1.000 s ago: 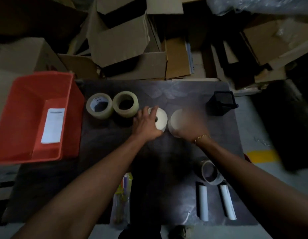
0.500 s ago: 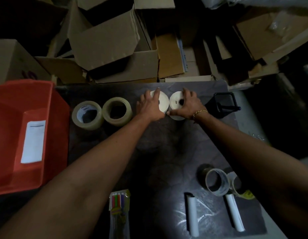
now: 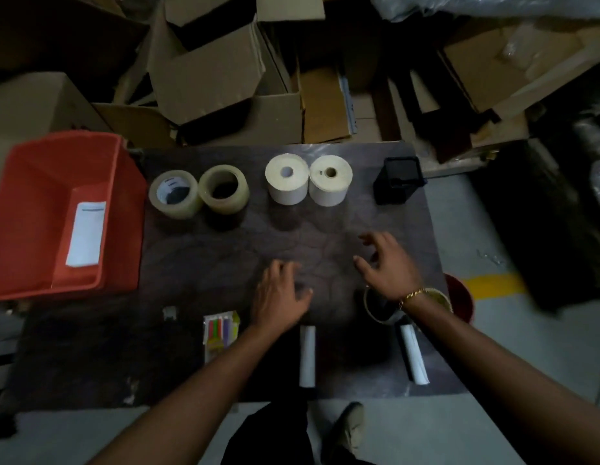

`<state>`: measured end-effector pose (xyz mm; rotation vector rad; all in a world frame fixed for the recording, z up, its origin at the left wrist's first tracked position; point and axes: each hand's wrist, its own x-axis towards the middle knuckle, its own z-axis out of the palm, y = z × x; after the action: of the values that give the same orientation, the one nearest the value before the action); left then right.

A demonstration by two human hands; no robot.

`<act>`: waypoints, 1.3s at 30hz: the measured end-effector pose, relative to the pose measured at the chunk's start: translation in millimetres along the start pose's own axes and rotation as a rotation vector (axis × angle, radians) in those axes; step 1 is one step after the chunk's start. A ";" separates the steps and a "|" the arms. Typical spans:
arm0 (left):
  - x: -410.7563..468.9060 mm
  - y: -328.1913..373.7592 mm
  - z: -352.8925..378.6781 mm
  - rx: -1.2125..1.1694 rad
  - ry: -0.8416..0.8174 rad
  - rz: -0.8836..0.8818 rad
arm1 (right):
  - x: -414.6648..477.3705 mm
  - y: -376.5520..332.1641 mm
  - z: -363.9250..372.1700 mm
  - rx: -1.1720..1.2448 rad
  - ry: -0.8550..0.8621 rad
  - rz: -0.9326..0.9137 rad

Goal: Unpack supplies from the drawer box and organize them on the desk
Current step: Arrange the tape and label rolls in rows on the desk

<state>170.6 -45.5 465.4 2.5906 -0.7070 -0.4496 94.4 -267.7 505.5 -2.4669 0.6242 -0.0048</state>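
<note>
Two white paper rolls (image 3: 287, 180) (image 3: 330, 181) stand side by side at the back of the dark desk (image 3: 204, 263). Left of them sit two clear tape rolls (image 3: 175, 195) (image 3: 224, 189). The orange drawer box (image 3: 56, 213) stands at the desk's left end, a white slip inside it. My left hand (image 3: 278, 297) hovers over the desk's middle, fingers relaxed, holding nothing. My right hand (image 3: 387, 265) is spread above another tape roll (image 3: 375, 305) near the front right and holds nothing.
A black holder (image 3: 399, 179) stands at the back right. Two white tubes (image 3: 307, 355) (image 3: 414, 355) and a pack of coloured markers (image 3: 219, 332) lie near the front edge. Cardboard boxes (image 3: 208, 68) pile up behind the desk. A small white clip (image 3: 169, 312) lies front left.
Both hands let go of the two white rolls at the back and drew back toward me. The rolls stay standing side by side.
</note>
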 end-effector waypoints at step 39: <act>-136.6 88.4 73.3 -0.108 -0.110 -0.111 | -206.7 80.3 -5.6 0.009 -0.245 0.035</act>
<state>-6.9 -63.4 470.3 2.5269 -0.5603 -0.6502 -125.1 -238.2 494.1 -2.3977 0.5583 0.3025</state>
